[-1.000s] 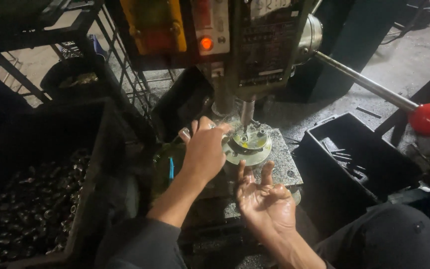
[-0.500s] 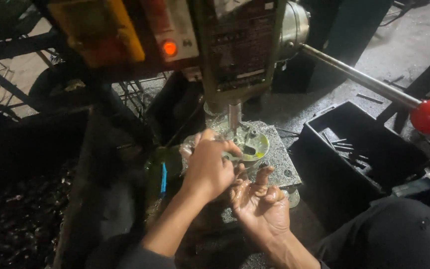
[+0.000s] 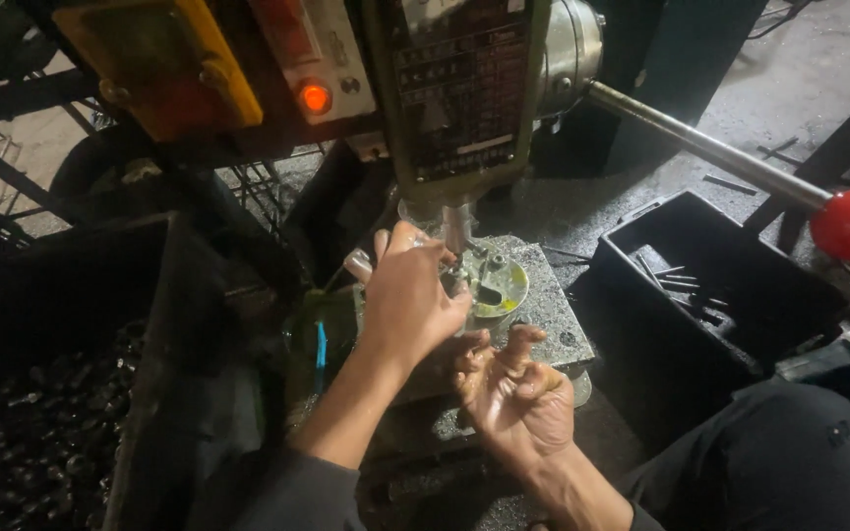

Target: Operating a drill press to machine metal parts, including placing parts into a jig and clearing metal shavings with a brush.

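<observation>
Head view: the left hand (image 3: pixel 407 303) was closed around a small metal part at the round fixture (image 3: pixel 492 285), directly under the drill spindle (image 3: pixel 456 228), probably to seat it for drilling. The part itself was mostly hidden by the fingers. Just below this grip, the right hand (image 3: pixel 516 393) was held empty, its fingers curled apart, against the edge of the grey drill table (image 3: pixel 553 320). The fixture looked greenish, wet and oily.

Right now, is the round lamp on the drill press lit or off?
Lit: the round lamp glows bright orange on the pale control panel.
</observation>
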